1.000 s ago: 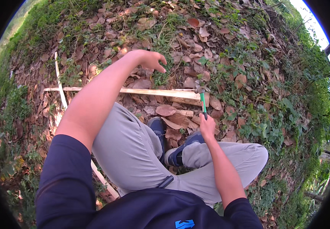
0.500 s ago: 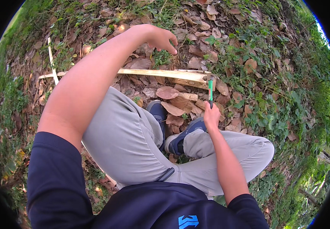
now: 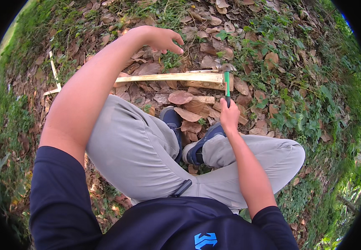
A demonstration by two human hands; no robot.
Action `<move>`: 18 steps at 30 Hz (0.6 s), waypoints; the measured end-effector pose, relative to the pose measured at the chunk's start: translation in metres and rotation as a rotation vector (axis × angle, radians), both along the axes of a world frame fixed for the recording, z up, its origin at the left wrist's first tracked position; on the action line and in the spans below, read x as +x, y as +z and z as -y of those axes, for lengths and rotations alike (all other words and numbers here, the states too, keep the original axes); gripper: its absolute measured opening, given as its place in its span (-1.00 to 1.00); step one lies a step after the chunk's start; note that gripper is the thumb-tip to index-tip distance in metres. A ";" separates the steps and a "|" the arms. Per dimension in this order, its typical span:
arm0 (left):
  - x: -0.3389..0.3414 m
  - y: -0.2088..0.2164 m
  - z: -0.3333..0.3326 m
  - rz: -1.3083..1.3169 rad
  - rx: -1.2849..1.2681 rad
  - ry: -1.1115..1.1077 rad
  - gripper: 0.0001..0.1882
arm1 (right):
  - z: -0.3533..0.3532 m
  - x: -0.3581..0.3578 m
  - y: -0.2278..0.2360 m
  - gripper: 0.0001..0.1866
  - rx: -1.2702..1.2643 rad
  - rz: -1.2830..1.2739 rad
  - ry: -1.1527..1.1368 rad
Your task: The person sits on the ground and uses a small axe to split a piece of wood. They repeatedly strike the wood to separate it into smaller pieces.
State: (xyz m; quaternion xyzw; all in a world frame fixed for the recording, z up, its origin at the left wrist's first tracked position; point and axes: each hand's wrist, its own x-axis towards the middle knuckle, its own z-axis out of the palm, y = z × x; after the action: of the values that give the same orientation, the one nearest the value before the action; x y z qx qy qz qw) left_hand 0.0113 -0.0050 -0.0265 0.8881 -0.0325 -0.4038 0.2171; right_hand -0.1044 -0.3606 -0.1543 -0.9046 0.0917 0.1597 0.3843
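The right hand [image 3: 229,114], right of centre, is wrapped around the dark end of a green-handled hammer [image 3: 227,86], whose metal head sits just above the right end of a long pale wood strip [image 3: 163,78] lying across the middle of the frame. The left hand [image 3: 166,41], at upper centre, is loosely spread, thumb apart from the fingers, with nothing visible between them.

Neither hand steadies the strip at its right end, so a knock from the hammer could make it skid or roll off the thicker wood block [image 3: 224,86] showing along its lower edge. The leaf litter [image 3: 180,97] (loose and uneven) would give poor support. A glancing swing could also slip toward the shoes [image 3: 213,131] below, or toward the left hand if it came down near the strip.

The left forearm [image 3: 93,79] covers much of the strip's left stretch, so whether it joins the pale piece at far left [image 3: 52,91] is unclear. The left palm is turned out of sight. Overlap hides whether the hammer touches wood, and the thin stick [image 3: 203,71] along the strip's upper edge is hard to make out. The frame's dark round rim cuts off the surroundings.
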 end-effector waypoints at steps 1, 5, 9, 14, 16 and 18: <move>-0.001 0.001 0.000 -0.007 0.007 0.005 -0.18 | -0.007 0.001 0.012 -0.59 0.046 0.042 -0.025; -0.005 -0.005 -0.007 0.011 0.001 0.031 -0.18 | -0.013 0.002 0.022 -0.62 0.130 0.150 -0.047; -0.003 -0.001 -0.002 0.016 0.036 0.014 -0.19 | 0.005 -0.005 -0.015 -0.61 -0.111 0.073 0.031; -0.005 -0.005 -0.005 0.022 0.028 0.014 -0.20 | -0.003 -0.005 0.000 -0.59 -0.142 -0.065 0.072; -0.003 -0.004 -0.002 0.050 0.026 0.015 -0.21 | -0.009 -0.003 0.014 -0.62 -0.027 0.107 0.009; -0.004 -0.007 -0.002 0.064 0.033 0.023 -0.21 | -0.015 0.001 0.027 -0.64 0.078 0.206 -0.044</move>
State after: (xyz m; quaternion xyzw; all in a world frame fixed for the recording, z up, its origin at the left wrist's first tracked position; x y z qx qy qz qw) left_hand 0.0074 -0.0025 -0.0331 0.9043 -0.0226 -0.3733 0.2057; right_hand -0.1036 -0.3451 -0.1273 -0.8984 0.0652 0.0607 0.4300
